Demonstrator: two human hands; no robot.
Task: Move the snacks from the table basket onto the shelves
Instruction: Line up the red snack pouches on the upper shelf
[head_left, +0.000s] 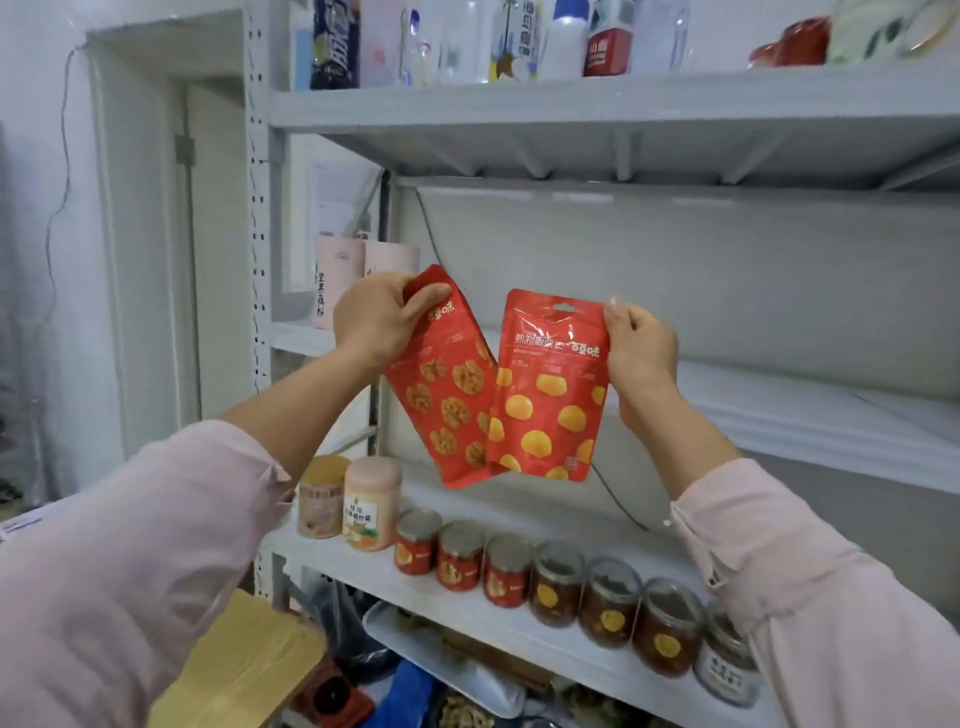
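Note:
My left hand (374, 317) grips the top of a red snack pouch printed with walnuts (447, 395), which hangs tilted. My right hand (641, 345) pinches the upper right corner of a second red pouch printed with yellow chestnuts (545, 400). That pouch hangs upright and overlaps the walnut pouch's right edge. Both pouches are held up in front of the middle white shelf (779, 415) of a grey metal rack. The table basket is out of view.
Two pink cartons (343, 270) stand at the middle shelf's left end. The shelf below holds two tubs (371, 501) and a row of several jars (556, 582). Bottles (561, 41) line the top shelf. Bags and a tray lie lower down.

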